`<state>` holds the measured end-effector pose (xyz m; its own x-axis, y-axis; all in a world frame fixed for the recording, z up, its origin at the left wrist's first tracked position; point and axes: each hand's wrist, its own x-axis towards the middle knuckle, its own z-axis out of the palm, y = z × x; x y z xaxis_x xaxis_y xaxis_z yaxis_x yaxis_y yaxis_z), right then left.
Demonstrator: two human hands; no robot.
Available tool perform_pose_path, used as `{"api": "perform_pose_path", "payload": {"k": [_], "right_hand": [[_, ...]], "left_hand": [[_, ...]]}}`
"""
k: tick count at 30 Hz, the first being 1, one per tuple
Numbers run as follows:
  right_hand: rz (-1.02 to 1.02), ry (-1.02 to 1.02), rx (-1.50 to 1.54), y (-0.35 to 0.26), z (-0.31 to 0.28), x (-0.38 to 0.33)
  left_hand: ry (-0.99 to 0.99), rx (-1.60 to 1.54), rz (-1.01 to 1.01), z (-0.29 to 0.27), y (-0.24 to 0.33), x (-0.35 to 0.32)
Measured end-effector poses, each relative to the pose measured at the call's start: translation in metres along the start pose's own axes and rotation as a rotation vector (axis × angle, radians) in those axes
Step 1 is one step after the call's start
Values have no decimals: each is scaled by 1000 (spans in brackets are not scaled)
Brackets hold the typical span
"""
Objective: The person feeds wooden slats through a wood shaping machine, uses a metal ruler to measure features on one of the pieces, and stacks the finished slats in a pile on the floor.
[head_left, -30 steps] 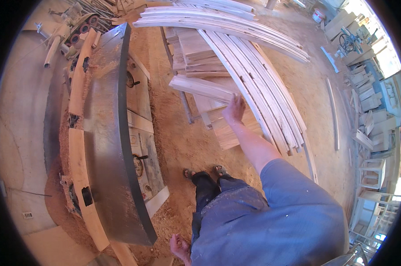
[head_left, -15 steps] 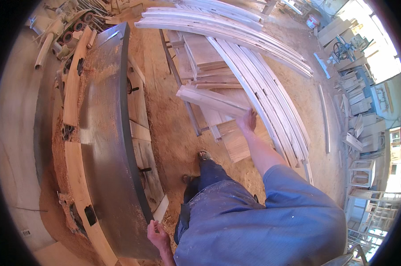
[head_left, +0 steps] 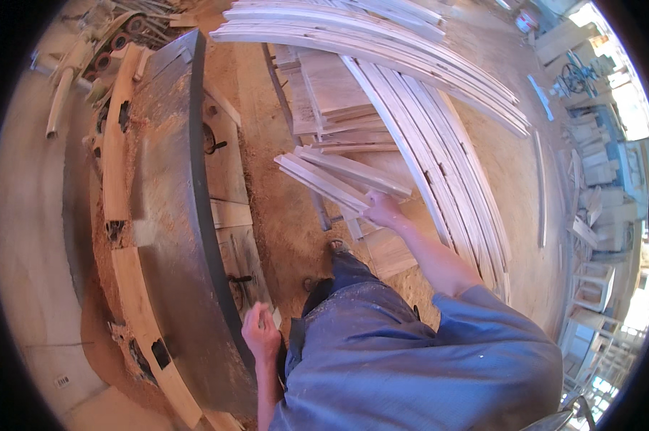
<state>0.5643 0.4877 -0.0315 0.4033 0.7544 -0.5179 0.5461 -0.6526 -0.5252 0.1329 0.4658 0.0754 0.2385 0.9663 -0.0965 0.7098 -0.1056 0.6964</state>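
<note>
While right hand (head_left: 383, 210) grips wooden slats (head_left: 342, 179), left hand (head_left: 261, 336) hangs loosely curled, empty

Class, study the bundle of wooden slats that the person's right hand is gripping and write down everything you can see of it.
The bundle of wooden slats is a handful of long, thin, pale strips, seemingly bare sawn wood, lying roughly parallel and slightly fanned. It runs from upper left to lower right, above the sawdust-covered floor. The right hand grips its lower right end; the far end juts free toward the long grey machine table. Behind it sits a stack of flat boards. How many slats it holds cannot be told.
</note>
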Motion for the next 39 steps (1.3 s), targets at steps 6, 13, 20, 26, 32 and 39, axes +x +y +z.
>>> {"api": "perform_pose_path", "payload": {"k": [6,13,20,26,32,39], "right_hand": [[-127,-713,916,-30,15,-19],[13,-1476,995,-136,41,-45],[-455,-1255,666,-241,94,-59],[-144,-1513,834,-296,127,-38],[10,-1617,791,-365,161,-35],[96,-1889,539,-434,207,3]], "left_hand": [[-83,-915,-463,17,89,90],[57,-1609,-347,-22,79,108],[751,-1025,-500,-54,37,121],[720,-1540,-299,-116,-7,128],[741,-1391,-196,-151,-57,125],[957,-1423,-190,-180,-85,110]]}}
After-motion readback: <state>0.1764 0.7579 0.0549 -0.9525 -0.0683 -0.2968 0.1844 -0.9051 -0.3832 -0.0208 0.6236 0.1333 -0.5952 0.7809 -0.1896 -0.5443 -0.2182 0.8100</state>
